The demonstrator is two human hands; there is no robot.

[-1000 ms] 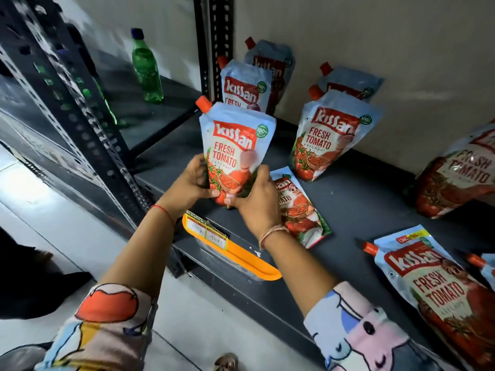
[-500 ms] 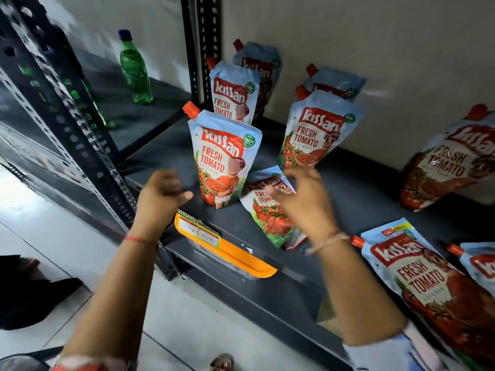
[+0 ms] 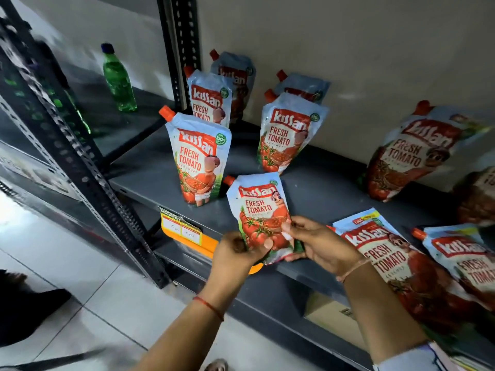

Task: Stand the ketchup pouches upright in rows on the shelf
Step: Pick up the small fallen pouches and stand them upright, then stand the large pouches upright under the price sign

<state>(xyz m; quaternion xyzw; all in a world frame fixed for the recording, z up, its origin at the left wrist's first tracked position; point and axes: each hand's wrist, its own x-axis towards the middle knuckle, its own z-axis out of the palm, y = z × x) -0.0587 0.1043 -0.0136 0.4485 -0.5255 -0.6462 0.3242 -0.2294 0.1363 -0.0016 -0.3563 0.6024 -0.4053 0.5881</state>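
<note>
Both my hands hold one small ketchup pouch (image 3: 261,210) by its bottom, above the front edge of the grey shelf (image 3: 316,191); my left hand (image 3: 235,254) grips its lower left, my right hand (image 3: 318,243) its lower right. Its orange cap points up and left. A pouch (image 3: 199,159) stands upright at the front left, with two more (image 3: 210,100) behind it in a row. Another row holds an upright pouch (image 3: 288,132) with one behind (image 3: 302,87). A larger pouch (image 3: 412,153) leans on the wall at right. Two pouches (image 3: 396,261) lie flat at front right.
A green bottle (image 3: 117,79) stands on the neighbouring shelf to the left, beyond a black perforated upright (image 3: 184,49). An orange price tag holder (image 3: 184,232) hangs on the shelf's front edge. Tiled floor lies below.
My hands let go of the front-left pouch, which now stands alone. My right hand picked up the small pouch lying flat beside it, and my left hand joined it.
</note>
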